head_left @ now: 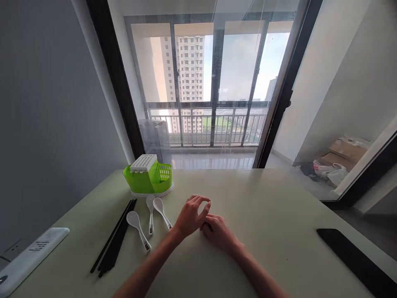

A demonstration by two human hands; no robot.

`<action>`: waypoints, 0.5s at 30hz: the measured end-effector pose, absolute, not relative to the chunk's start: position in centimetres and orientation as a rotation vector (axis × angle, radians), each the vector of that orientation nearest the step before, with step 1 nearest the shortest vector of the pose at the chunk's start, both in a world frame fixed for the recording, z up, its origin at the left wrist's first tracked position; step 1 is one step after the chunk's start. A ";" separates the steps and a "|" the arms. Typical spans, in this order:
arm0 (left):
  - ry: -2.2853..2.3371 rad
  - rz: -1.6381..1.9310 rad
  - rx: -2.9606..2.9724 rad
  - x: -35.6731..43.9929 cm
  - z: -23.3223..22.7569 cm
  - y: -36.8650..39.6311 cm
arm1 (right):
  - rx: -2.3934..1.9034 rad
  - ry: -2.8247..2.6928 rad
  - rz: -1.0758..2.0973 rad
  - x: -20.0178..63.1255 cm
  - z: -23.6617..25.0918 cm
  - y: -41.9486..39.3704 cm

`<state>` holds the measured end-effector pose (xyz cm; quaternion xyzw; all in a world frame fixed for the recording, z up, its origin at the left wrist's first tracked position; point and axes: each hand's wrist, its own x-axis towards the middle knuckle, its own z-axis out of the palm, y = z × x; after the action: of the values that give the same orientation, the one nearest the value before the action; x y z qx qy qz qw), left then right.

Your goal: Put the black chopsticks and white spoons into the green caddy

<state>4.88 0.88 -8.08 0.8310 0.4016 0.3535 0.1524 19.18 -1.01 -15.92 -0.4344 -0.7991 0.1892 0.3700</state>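
Hands meet near the middle of the pale green table point(279, 207). The left hand point(190, 217) is raised a little on its wrist, fingers curled and spread, holding nothing that I can see. The right hand point(218, 231) lies low on the tabletop just beside it, fingers tucked toward the left hand's fingertips, so the two touch or very nearly touch. Whether something small is pinched between them I cannot tell from here; the right hand's fingers are partly covered by the left.

To the left of the hands lie three white spoons point(151, 219), bowls pointing away from the person and handles toward them. Two lie close together, the nearer one just beside the left hand; the third sits a little apart, further left. Beyond that is a bundle of black chopsticks point(114, 240), laid out lengthwise along the table.

Behind the spoons, near the far edge, stands a bright green cutlery holder point(149, 178) with a white slotted lid on one half and an open basket on the other. A white power strip point(31, 254) rests at the near left corner, and a flat black object point(356, 256) lies at the right edge. Past the table, glass doors point(214, 82) give onto a balcony.
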 end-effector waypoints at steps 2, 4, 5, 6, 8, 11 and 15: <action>1.298 1.081 2.416 2.5 -6.5 0.8 | -1.112 -2.047 0.509 19.2 -15.6 -1.1; 1.520 1.089 2.393 -1.0 -5.1 0.0 | -1.112 -2.043 0.532 19.3 -15.4 -1.2; 1.673 1.068 2.343 -3.0 -4.7 -0.5 | -1.114 -2.039 0.542 19.3 -15.4 -1.2; 1.841 1.024 2.266 -5.1 -4.3 -1.2 | -1.118 -2.035 0.550 19.3 -15.4 -1.1; 2.167 0.896 2.111 -9.4 -4.1 -2.8 | -1.123 -2.026 0.563 19.3 -15.5 -1.1; 2.645 0.558 1.967 -15.0 -5.0 -4.5 | -1.124 -2.017 0.576 19.3 -15.7 -1.0; 2.840 0.160 1.776 -19.2 -6.9 -5.1 | -1.127 -2.013 0.584 19.3 -15.7 -0.9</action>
<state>-19.19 -5.12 -6.92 0.5266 0.8421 0.0476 -0.1060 19.30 -0.95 -15.72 -0.4396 -0.7852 0.2280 0.3719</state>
